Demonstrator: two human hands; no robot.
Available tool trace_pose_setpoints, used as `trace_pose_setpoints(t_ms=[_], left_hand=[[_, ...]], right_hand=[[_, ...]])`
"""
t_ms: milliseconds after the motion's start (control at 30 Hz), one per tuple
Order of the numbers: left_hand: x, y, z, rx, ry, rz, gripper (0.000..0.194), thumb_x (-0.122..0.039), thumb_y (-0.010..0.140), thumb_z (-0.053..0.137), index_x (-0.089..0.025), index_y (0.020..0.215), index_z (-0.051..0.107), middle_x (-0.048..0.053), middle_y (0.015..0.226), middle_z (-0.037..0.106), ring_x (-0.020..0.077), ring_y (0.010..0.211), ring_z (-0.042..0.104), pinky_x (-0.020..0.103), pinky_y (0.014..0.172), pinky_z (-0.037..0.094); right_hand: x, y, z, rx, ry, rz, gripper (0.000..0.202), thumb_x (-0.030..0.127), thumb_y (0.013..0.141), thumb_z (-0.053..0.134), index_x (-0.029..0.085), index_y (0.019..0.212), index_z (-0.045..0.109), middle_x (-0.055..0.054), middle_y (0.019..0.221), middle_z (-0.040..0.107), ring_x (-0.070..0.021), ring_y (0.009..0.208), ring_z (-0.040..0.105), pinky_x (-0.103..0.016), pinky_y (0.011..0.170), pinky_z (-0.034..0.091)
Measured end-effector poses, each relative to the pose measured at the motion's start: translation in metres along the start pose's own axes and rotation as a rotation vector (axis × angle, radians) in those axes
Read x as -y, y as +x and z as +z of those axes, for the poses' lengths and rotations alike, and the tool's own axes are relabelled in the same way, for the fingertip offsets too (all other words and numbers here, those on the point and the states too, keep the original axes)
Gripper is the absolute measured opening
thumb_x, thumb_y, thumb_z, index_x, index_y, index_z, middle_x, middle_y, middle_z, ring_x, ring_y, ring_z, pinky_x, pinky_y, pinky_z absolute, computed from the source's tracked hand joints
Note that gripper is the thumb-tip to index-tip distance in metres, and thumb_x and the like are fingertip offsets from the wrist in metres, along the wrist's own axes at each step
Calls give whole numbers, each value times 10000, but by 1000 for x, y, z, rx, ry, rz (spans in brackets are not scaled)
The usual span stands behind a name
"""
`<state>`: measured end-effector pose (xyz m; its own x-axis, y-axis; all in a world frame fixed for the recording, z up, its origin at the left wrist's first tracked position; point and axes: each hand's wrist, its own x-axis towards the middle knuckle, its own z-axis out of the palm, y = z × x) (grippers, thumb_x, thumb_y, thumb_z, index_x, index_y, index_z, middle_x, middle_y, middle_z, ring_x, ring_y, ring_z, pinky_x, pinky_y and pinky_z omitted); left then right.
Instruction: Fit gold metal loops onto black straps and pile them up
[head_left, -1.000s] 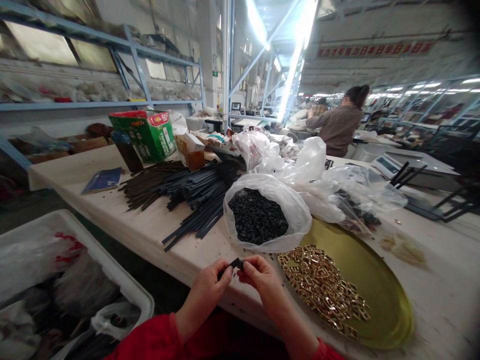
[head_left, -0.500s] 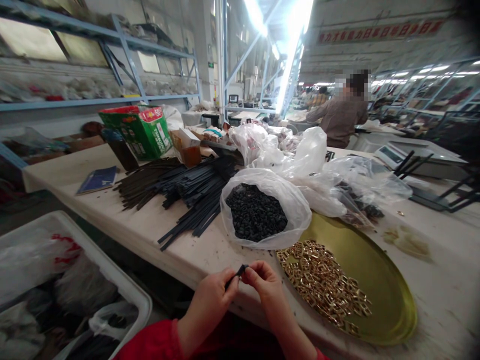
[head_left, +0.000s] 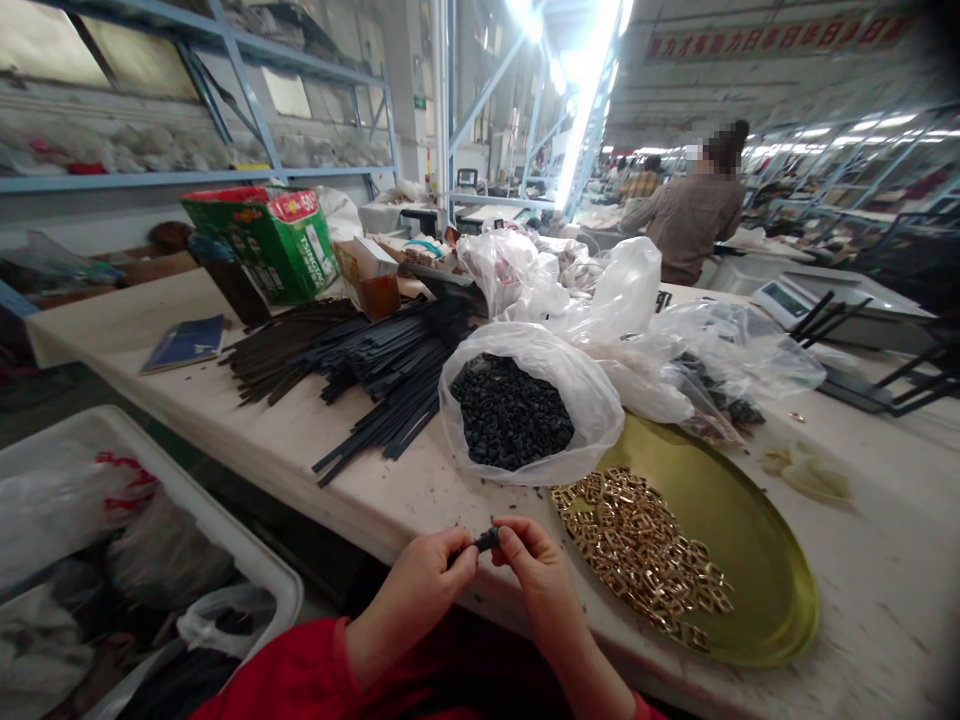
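Over the table's front edge, my left hand (head_left: 422,583) pinches a short black strip (head_left: 486,540) between thumb and fingers. My right hand (head_left: 536,570) grips the strip's other end, its fingertips close to the left ones. Just beyond my hands stands an open white plastic bag (head_left: 596,395) full of small black pieces (head_left: 514,415). To the right of my right hand lies a gold-coloured oval tray (head_left: 772,560) with a heap of small gold metal buckles (head_left: 645,550). Long dark flat strips (head_left: 382,365) lie in a fanned pile left of the bag.
A white bin (head_left: 281,590) with plastic bags stands lower left. Behind the strips are a green and red carton (head_left: 281,245) and a blue booklet (head_left: 184,343). Clear bags (head_left: 735,340) and a scale (head_left: 784,303) occupy the table's right; a person (head_left: 686,225) is farther back.
Both hands stay close together at the strip, which now shows straighter between my fingertips. The whole view has shifted slightly, with the table contents a little higher in the picture.
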<state>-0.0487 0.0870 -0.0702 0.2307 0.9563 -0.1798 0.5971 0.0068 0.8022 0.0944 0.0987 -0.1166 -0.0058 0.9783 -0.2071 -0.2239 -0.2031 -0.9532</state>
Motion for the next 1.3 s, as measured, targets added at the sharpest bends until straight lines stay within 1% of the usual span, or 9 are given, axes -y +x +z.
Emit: trace_pose_setpoints(t_ms=[133, 400, 600, 700, 800, 900, 1100, 1200, 1300], left_hand=[[-1, -2, 5, 3, -23, 31, 250, -258, 823, 380, -166, 658, 544, -28, 620, 529, 125, 605, 475, 206, 551, 311], [2, -8, 15, -43, -41, 67, 277, -276, 848, 385, -168, 713, 601, 2, 680, 615, 141, 623, 522, 212, 591, 368], [0, -9, 17, -10, -83, 76, 284, -276, 870, 366, -161, 742, 592, 21, 724, 625, 151, 673, 546, 226, 630, 395], [-2, -9, 10, 56, -119, 78, 195, -219, 828, 424, -158, 936, 574, 22, 807, 631, 153, 731, 558, 231, 675, 414], [-4, -9, 5, 61, -160, 71, 288, -148, 789, 433, -157, 1069, 500, 31, 887, 630, 156, 804, 572, 246, 740, 427], [-3, -8, 7, 51, -228, 66, 247, -146, 793, 413, -163, 1029, 483, 24, 858, 641, 147, 790, 592, 244, 729, 441], [5, -4, 5, 74, -249, -31, 167, -171, 751, 456, -170, 918, 470, -24, 677, 631, 131, 618, 581, 215, 571, 418], [1, -6, -1, 55, -167, -49, 92, -227, 743, 507, -165, 810, 506, -16, 695, 623, 131, 629, 564, 213, 569, 410], [-3, -9, -7, 51, -82, -29, 136, -291, 740, 549, -157, 760, 544, 5, 740, 633, 149, 695, 568, 226, 614, 411]], right_hand=[[-5, -7, 0, -57, -122, -68, 289, 444, 667, 678, 178, 778, 677, 8, 576, 588, -147, 576, 522, -256, 574, 410], [-7, -18, -2, 0, 197, 181, 329, 417, 601, 749, 172, 806, 666, 13, 642, 625, -110, 566, 532, -234, 579, 433], [-10, -22, -1, 31, 184, 104, 280, 396, 625, 741, 166, 771, 676, 11, 645, 625, -114, 596, 525, -229, 596, 428], [-6, -20, -6, -20, 194, 125, 274, 392, 627, 742, 171, 774, 674, 22, 621, 610, -96, 555, 497, -208, 557, 409], [-2, -20, -4, 22, 278, 188, 270, 395, 642, 733, 177, 789, 671, 9, 657, 628, -109, 584, 525, -223, 579, 423], [-2, -25, 1, 106, 261, 166, 275, 400, 646, 730, 178, 798, 678, -13, 727, 659, -148, 678, 565, -261, 668, 440], [-2, -32, -6, 102, 194, 131, 394, 558, 764, 536, 191, 777, 679, -27, 718, 643, -165, 688, 551, -283, 699, 431], [-1, -34, -9, 205, 251, 225, 276, 461, 727, 643, 202, 822, 650, -1, 722, 632, -134, 654, 534, -246, 650, 412], [1, -36, -7, 322, 304, 318, 248, 358, 705, 699, 190, 870, 620, 23, 692, 599, -97, 600, 499, -204, 586, 371]])
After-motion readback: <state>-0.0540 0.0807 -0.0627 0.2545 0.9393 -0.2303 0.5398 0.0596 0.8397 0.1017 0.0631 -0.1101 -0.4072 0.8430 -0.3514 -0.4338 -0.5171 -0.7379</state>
